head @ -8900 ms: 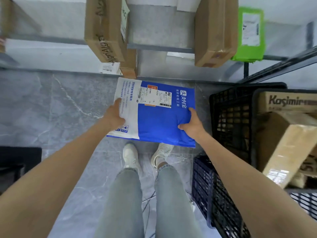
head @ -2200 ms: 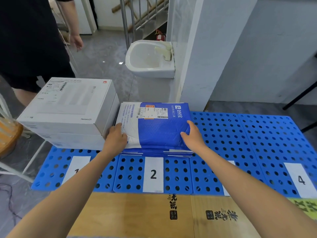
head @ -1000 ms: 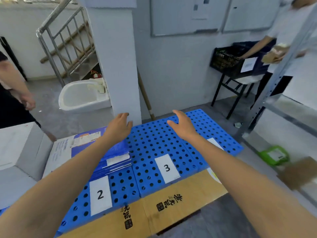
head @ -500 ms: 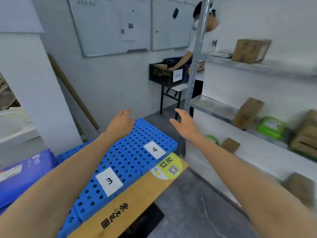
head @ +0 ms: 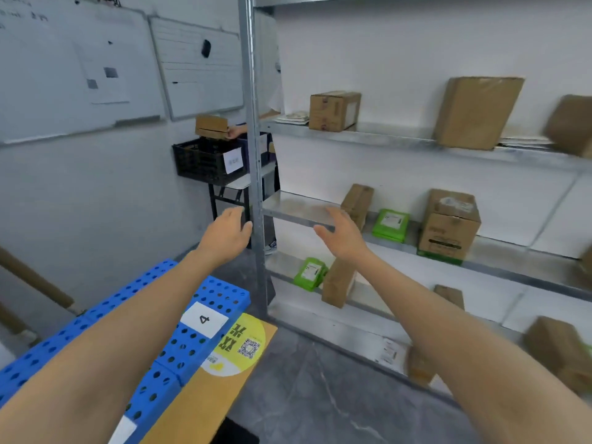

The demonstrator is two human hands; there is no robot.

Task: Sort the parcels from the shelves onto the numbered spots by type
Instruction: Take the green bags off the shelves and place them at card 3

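Both my hands are raised in front of me, empty, with relaxed fingers. My left hand [head: 228,233] hovers just left of the metal shelf post [head: 253,155]; my right hand [head: 340,233] is in front of the middle shelf [head: 298,208]. Brown cardboard boxes [head: 334,111] [head: 477,112] stand on the upper shelf. The middle shelf holds a slim brown box [head: 357,203], a green parcel [head: 390,224] and a bigger brown box [head: 448,224]. Lower down lie a second green parcel [head: 310,273] and a leaning brown box [head: 338,282]. The blue perforated board [head: 153,376] with label 4 [head: 204,319] is at lower left.
A person behind the shelf post holds a brown box [head: 212,127] over a black crate [head: 205,160] on a small table. Whiteboards [head: 80,65] cover the left wall. More brown boxes [head: 557,350] sit at the lower right. Grey floor [head: 307,395] lies between board and shelves.
I have put the blue mailer down on spot 2 and let go. My view has swung right from the board to the shelves, both hands empty and moving toward the rack.
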